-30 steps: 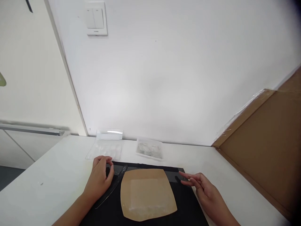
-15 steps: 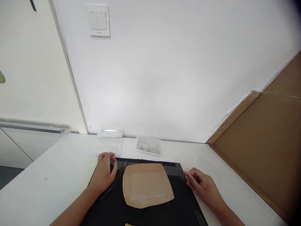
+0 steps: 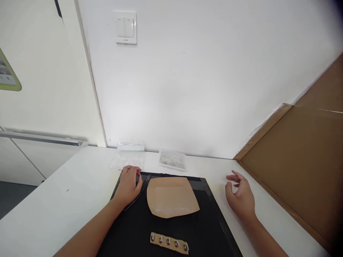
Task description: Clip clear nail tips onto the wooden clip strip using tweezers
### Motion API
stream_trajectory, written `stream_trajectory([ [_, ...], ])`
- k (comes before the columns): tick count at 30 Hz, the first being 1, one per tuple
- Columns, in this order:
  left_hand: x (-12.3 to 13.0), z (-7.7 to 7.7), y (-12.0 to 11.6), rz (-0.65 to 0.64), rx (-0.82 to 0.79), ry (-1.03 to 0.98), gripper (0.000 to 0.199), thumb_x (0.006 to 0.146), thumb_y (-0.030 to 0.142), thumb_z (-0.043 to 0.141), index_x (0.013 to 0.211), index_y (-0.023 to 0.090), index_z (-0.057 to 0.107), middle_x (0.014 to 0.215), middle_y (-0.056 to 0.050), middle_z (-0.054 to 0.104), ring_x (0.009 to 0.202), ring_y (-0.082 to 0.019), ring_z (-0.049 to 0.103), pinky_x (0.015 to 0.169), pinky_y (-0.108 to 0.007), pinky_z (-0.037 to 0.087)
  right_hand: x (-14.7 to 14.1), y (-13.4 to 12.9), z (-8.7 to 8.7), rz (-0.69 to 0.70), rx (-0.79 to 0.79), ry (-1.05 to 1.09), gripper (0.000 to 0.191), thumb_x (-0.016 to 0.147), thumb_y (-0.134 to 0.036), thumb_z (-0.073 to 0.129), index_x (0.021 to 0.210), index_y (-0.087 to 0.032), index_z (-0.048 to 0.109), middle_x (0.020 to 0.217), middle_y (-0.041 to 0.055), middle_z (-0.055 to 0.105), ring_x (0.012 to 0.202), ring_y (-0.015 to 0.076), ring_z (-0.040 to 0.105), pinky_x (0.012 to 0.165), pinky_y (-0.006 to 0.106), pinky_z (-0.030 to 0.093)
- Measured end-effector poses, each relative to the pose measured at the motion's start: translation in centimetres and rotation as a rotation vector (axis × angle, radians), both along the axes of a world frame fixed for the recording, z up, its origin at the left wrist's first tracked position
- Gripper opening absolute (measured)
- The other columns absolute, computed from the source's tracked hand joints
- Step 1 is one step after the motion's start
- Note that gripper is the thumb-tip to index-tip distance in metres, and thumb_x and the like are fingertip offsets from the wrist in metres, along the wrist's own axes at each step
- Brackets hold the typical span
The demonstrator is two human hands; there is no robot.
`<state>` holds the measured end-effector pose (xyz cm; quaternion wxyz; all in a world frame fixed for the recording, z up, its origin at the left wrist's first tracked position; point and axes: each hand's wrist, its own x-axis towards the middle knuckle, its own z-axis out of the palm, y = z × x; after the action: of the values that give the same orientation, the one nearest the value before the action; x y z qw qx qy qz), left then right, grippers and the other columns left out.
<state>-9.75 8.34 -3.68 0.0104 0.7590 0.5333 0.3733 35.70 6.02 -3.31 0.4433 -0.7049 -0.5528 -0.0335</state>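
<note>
A black mat (image 3: 134, 232) lies on the white table, its upper left corner under my left hand (image 3: 130, 185). The fingers of that hand are curved and apart, with nothing visible between them. On the mat is a tan sheet with curved edges (image 3: 173, 197). Nearer to me, a small tan strip (image 3: 169, 243) carries several round brown pieces with white tabs. Off the mat's right edge, my right hand (image 3: 240, 194) hovers over the table, fingers apart and holding nothing. A thin clear-edged strip (image 3: 139, 194) runs beside my left thumb.
Behind the mat stand a clear plastic case (image 3: 128, 157) and a shallow translucent box (image 3: 173, 160) with small grey contents. The white wall (image 3: 174, 89) rises behind them. Brown cardboard (image 3: 294, 160) borders the table (image 3: 53, 200) on the right.
My right hand has left the mat's right corner, moved to the right and opened. The view has shifted, and more of the small strip shows. My left hand stays at the mat's corner.
</note>
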Motion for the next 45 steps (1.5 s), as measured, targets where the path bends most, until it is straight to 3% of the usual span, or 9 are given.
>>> stream_trajectory([
  [2,-0.2,0.0,0.1,0.002,0.002,0.001,0.016,0.094,0.020,0.057,0.109,0.020,0.057,0.100,-0.009,0.070,0.114,-0.032,0.056,0.100,-0.050,0.052,0.6,0.0,0.5,-0.107,0.032,-0.181,0.060,0.093,-0.044,0.047,0.146,-0.017,0.049,0.134,0.0176,0.065,0.130,0.0373,0.058,0.111,0.055,0.041],
  [4,-0.4,0.0,0.1,0.015,0.001,0.000,0.016,0.095,0.022,0.056,0.111,0.020,0.057,0.101,-0.010,0.070,0.115,-0.033,0.055,0.099,-0.052,0.052,1.6,0.0,0.4,-0.206,-0.014,-0.271,0.066,0.094,-0.050,0.043,0.149,-0.013,0.047,0.147,0.0220,0.056,0.141,0.0395,0.049,0.119,0.059,0.031],
  [10,-0.7,0.1,0.3,0.038,0.003,0.014,0.019,0.096,0.024,0.055,0.114,0.020,0.057,0.099,-0.011,0.070,0.115,-0.034,0.054,0.099,-0.052,0.052,4.6,0.4,-2.3,-0.199,-0.519,-0.381,0.084,0.099,-0.059,0.022,0.161,-0.002,0.031,0.169,0.0190,0.033,0.163,0.0345,0.008,0.130,0.060,0.005],
  [18,-0.7,0.2,0.4,0.130,-0.002,0.057,0.021,0.095,0.025,0.055,0.115,0.018,0.059,0.098,-0.011,0.071,0.116,-0.035,0.054,0.099,-0.050,0.051,6.0,0.7,-3.5,-0.088,-0.658,-0.408,0.079,0.103,-0.060,0.017,0.161,-0.009,0.038,0.169,0.0150,0.035,0.162,0.0364,0.013,0.126,0.070,-0.005],
  [25,-2.1,0.5,0.8,0.318,-0.010,0.133,0.031,0.098,0.027,0.051,0.123,0.017,0.065,0.119,-0.016,0.069,0.127,-0.040,0.047,0.104,-0.059,0.044,6.8,0.7,-3.6,-0.048,-0.629,-0.433,0.071,0.102,-0.059,0.027,0.154,-0.014,0.046,0.164,0.0181,0.044,0.154,0.0396,0.035,0.121,0.079,0.002],
  [34,-2.3,0.3,0.8,0.330,-0.062,0.271,0.029,0.097,0.031,0.054,0.115,0.023,0.076,0.129,-0.015,0.065,0.132,-0.040,0.046,0.101,-0.060,0.045,6.9,0.4,-3.0,-0.009,-0.595,-0.407,0.066,0.100,-0.060,0.032,0.146,-0.019,0.053,0.159,0.0175,0.051,0.148,0.0393,0.044,0.121,0.080,-0.004],
  [37,-2.4,0.2,0.9,0.338,-0.076,0.291,0.029,0.097,0.030,0.055,0.117,0.023,0.075,0.129,-0.015,0.065,0.131,-0.040,0.046,0.099,-0.059,0.047,7.6,0.5,-2.9,-0.058,-0.609,-0.389,0.075,0.096,-0.068,0.036,0.147,-0.016,0.053,0.160,0.0207,0.047,0.149,0.0408,0.044,0.123,0.078,0.005],
  [40,-2.4,0.1,0.9,0.342,-0.085,0.302,0.030,0.097,0.031,0.055,0.119,0.023,0.074,0.130,-0.015,0.065,0.131,-0.039,0.047,0.099,-0.058,0.048,8.9,0.5,-2.6,-0.088,-0.610,-0.340,0.083,0.091,-0.075,0.043,0.146,-0.014,0.056,0.161,0.0218,0.046,0.147,0.0415,0.047,0.120,0.069,0.033],
  [45,-2.3,0.1,0.8,0.344,-0.087,0.300,0.030,0.097,0.032,0.054,0.119,0.022,0.073,0.130,-0.016,0.063,0.130,-0.040,0.047,0.101,-0.059,0.047,9.3,0.2,-0.7,-0.088,-0.620,-0.300,0.066,0.089,-0.068,0.050,0.130,-0.021,0.071,0.142,0.0166,0.067,0.122,0.0437,0.066,0.089,0.060,0.058],
])
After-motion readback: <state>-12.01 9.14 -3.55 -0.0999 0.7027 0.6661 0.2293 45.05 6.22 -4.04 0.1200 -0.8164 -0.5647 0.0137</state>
